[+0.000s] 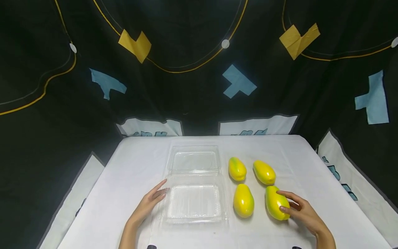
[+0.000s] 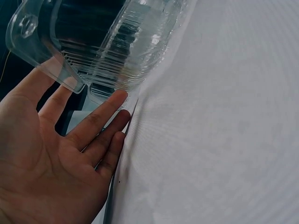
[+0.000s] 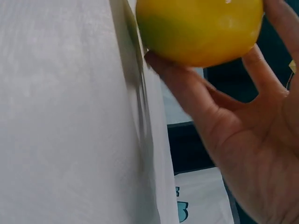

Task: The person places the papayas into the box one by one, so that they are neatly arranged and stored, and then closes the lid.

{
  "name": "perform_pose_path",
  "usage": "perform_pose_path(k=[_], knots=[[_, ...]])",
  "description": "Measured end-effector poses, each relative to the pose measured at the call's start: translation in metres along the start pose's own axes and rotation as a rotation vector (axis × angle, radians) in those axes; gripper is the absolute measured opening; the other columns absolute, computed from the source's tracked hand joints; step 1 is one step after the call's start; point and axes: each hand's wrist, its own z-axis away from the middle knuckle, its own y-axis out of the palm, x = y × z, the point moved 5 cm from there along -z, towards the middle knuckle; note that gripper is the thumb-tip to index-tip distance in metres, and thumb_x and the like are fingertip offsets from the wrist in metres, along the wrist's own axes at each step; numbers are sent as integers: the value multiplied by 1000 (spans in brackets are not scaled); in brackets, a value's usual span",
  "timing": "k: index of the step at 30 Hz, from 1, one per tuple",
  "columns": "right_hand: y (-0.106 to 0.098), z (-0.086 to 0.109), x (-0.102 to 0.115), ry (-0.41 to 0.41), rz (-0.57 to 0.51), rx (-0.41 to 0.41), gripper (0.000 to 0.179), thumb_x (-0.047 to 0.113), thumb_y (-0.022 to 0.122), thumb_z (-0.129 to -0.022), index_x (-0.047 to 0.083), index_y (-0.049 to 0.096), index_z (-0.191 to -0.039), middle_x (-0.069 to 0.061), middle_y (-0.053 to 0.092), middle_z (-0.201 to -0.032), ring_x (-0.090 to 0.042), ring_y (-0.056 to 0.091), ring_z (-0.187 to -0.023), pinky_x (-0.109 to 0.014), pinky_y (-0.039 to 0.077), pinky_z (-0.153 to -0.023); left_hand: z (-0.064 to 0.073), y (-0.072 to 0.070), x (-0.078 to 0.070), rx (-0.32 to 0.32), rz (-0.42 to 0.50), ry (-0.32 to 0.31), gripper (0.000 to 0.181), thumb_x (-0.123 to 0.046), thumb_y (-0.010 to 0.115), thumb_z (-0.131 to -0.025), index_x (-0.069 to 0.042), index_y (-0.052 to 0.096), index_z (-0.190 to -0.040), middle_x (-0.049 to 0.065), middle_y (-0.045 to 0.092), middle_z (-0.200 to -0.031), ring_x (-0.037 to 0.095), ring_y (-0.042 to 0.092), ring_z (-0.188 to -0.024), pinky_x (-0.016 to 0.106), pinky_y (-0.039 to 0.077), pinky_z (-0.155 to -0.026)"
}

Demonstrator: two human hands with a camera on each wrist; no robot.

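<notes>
Head view, left hand: the left hand (image 1: 148,204) has its fingers extended, the tips at the near side of a clear plastic container (image 1: 194,202).
Container: lies just right of that hand, its lid (image 1: 196,160) folded back, farther out than the fingertips.
Head view, right hand: the right hand (image 1: 303,212) holds a yellow fruit (image 1: 275,203) between thumb and fingers.
Other fruits: three more (image 1: 244,200) (image 1: 237,169) (image 1: 264,172) lie left of and beyond the right hand, on the white tabletop (image 1: 102,211); only this view shows them.
Left wrist view: the palm is visible, and two digits show through the clear rim, a detail missed from above.
Right wrist view: the fruit's greenish underside and a thumb tip against it appear, both hidden from the head camera.
</notes>
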Motion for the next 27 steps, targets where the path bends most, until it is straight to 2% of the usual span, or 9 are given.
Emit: perform_pose_path(k=[4, 6, 8, 11, 15, 20, 24, 27], knots=[[2, 2, 10, -41, 16, -17, 54, 24, 67, -85, 8, 48, -133, -13, 40, -139, -27, 37, -123, -51, 37, -99, 0, 1, -1, 9, 5, 8, 48, -29, 56, -92, -36, 41, -137, 9, 51, -131, 29, 45, -123, 64, 19, -101], [2, 3, 15, -65, 24, -31, 53, 24, 66, -86, 8, 48, -133, -11, 41, -138, -24, 38, -122, -39, 41, -97, 0, 2, -2, 12, 9, 9, 48, -28, 56, -92, -36, 41, -138, 9, 51, -132, 29, 45, -123, 64, 20, -101], [3, 3, 21, -94, 25, -44, 52, 24, 65, -87, 8, 48, -133, -6, 43, -136, -14, 42, -118, -27, 45, -91, 1, 1, -2, 12, 11, 10, 48, -28, 56, -93, -36, 40, -138, 9, 51, -132, 30, 45, -123, 64, 20, -101], [5, 1, 32, -142, 1, -69, 50, 22, 66, -87, 9, 49, -132, 2, 46, -132, -2, 44, -111, -15, 42, -85, 2, 0, -2, 4, 4, 8, 49, -29, 56, -92, -36, 40, -138, 9, 51, -132, 29, 45, -123, 64, 20, -101], [7, -2, 50, -219, -46, -100, 49, 18, 65, -88, 9, 48, -133, 4, 47, -130, -1, 49, -107, -16, 46, -83, 2, 1, -2, -5, -11, 12, 49, -30, 56, -92, -36, 40, -138, 10, 51, -131, 30, 46, -122, 65, 20, -100], [16, -6, 77, -319, -100, -120, 47, 9, 63, -88, 7, 48, -132, -1, 46, -132, -6, 53, -107, -18, 47, -83, 3, 1, -2, -13, -15, 17, 48, -29, 56, -92, -36, 41, -138, 9, 52, -130, 30, 47, -121, 66, 20, -100], [33, -12, 98, -374, -137, -112, 48, 5, 65, -85, 5, 49, -131, -7, 43, -136, -21, 50, -113, -22, 48, -83, 4, 1, -6, -13, -21, 24, 49, -28, 55, -93, -32, 40, -139, 11, 52, -130, 31, 47, -121, 66, 21, -100], [49, -17, 110, -398, -153, -93, 49, 7, 68, -84, 6, 50, -130, -10, 38, -139, -36, 45, -116, -30, 50, -84, 3, 1, -5, -5, -24, 30, 50, -29, 55, -93, -31, 39, -140, 11, 52, -130, 31, 47, -121, 66, 21, -100]])
